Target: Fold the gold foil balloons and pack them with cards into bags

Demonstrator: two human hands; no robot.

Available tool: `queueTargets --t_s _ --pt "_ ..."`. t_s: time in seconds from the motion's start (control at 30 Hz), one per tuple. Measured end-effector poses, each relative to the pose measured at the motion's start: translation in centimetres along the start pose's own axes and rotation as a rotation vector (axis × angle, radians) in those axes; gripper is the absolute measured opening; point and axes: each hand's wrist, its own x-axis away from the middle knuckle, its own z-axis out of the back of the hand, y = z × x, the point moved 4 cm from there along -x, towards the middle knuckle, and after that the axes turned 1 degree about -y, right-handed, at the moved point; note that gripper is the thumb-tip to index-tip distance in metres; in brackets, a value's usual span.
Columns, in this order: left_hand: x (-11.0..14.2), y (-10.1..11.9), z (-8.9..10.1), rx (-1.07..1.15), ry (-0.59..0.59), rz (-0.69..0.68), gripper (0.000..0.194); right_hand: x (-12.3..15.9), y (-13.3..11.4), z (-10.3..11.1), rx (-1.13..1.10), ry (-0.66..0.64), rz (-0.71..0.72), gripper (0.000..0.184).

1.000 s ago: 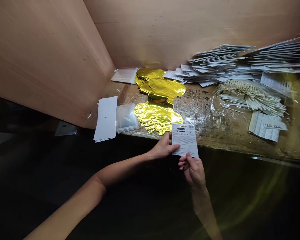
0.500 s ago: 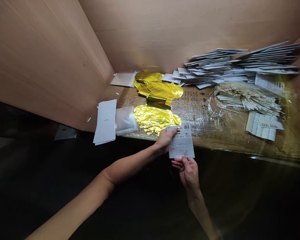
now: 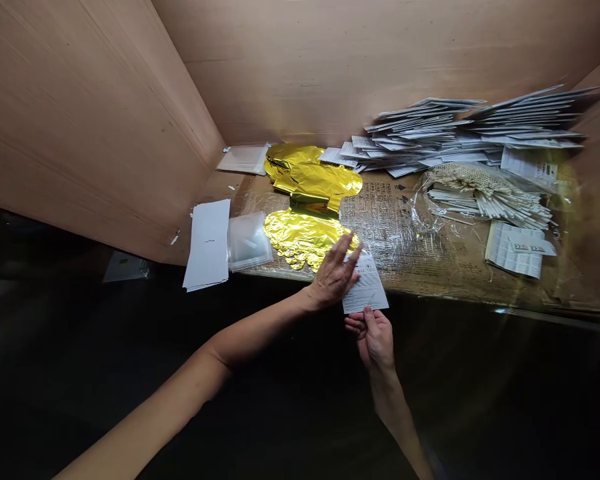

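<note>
A printed white packet [image 3: 367, 290], with small black text and symbols, hangs at the front edge of the work surface. My right hand [image 3: 375, 337] pinches its lower edge between thumb and fingers. Across the packet's upper left part lies my left hand [image 3: 336, 270], its fingers stretched out and spread. The left hand covers part of the print. Just behind that hand are shiny gold foil pieces [image 3: 305, 230], with scalloped edges at the front and more foil [image 3: 315, 177] stacked farther back.
White paper slips [image 3: 207, 247] and clear plastic bags [image 3: 250, 241] lie left of the foil. Piled packets [image 3: 420, 133] line the back right. White sticks [image 3: 510, 203] in a plastic bag and folded printed sheets [image 3: 514, 257] sit at right. Wooden panels [image 3: 330, 60] enclose the back and sides.
My left hand has let go of the packet's upper left edge and opened its fingers over it. The packet has tilted slightly. My right hand keeps its pinch in nearly the same place.
</note>
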Motion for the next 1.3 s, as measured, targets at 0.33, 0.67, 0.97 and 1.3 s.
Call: queueTargets --t_s 0.33,0.67,0.97,1.3 --pt "0.9 0.4 -0.7 -0.298 -0.548 -0.384 0.081 -1.7 2.7 2.4 0.166 0.050 0.384 0.040" --pt "0.2 0.2 0.5 -0.095 -0.492 -0.332 0.064 -2.7 2.4 2.7 0.286 -0.004 0.376 0.046" --pt "0.6 0.6 -0.3 -0.255 -0.549 -0.435 0.073 -1.2 1.6 0.0 -0.022 -0.030 0.220 0.034" --pt "-0.5 1.6 -0.9 -0.166 -0.499 -0.399 0.062 -2.0 0.4 0.3 0.039 0.105 0.389 0.026"
